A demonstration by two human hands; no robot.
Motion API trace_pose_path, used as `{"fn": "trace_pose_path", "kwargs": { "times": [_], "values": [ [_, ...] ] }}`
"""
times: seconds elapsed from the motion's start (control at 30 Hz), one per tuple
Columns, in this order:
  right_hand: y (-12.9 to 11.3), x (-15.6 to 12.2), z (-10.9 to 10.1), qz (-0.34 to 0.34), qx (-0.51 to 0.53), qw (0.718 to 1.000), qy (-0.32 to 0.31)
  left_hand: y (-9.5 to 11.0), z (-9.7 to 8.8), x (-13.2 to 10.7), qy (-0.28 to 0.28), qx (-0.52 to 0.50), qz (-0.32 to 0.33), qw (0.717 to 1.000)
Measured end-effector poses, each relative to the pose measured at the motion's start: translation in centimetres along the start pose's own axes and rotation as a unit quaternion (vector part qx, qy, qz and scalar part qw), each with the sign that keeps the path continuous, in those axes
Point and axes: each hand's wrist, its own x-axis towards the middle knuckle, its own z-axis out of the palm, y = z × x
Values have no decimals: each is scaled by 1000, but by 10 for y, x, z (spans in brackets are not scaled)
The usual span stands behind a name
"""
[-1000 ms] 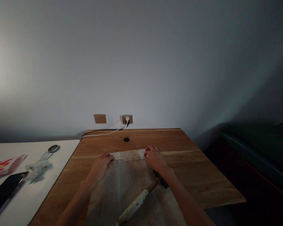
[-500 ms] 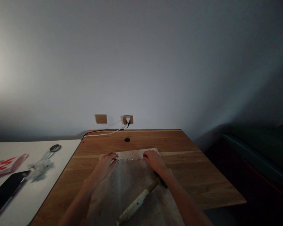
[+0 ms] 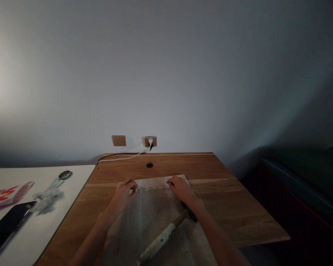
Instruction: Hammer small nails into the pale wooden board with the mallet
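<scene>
A wooden board (image 3: 155, 214) lies flat on the desk, with a row of small upright nails (image 3: 162, 187) near its far edge. My left hand (image 3: 127, 190) rests at the row's left end, fingers curled and thumb pressed to them; what they hold, if anything, is too small to make out. At the right end my right hand (image 3: 180, 187) pinches at a small shiny nail, its fingertips bent down over the board. Across the near part of the board lies a hammer (image 3: 162, 236) with a worn pale handle; its dark head is partly hidden by my right forearm.
The wooden desk (image 3: 224, 199) has a round cable hole (image 3: 149, 165) near the wall. Cables run from the socket (image 3: 150, 141). On the white table (image 3: 63, 207) at left lie a black phone-like slab (image 3: 8, 225), crumpled clear plastic (image 3: 47, 197), a tape roll (image 3: 65, 174) and a red-and-white packet (image 3: 8, 194).
My right fingertips have shifted slightly, and a shiny nail now shows at them. My left hand has drawn a little to the left. The board and hammer stay in place.
</scene>
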Motion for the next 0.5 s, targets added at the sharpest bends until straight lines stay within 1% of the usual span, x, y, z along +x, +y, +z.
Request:
{"fn": "trace_pose_path", "kwargs": {
  "times": [0.1,0.27,0.33,0.4,0.5],
  "values": [
    [-1,0,0,-2,-3,1000,-6,-2,0,-2,-4,-2,-15,1000],
    [-5,-1,-3,-6,-10,1000,-13,3,-11,-7,-58,96,-11,994],
    [-8,-1,-4,-8,-12,1000,-14,5,-14,-8,-71,120,-6,990],
    [-11,-1,-5,-6,-14,1000,-15,6,-13,-7,-73,120,6,990],
    [-14,0,-5,5,-15,1000,-10,1,-5,-3,-61,93,22,994]
  ]
}}
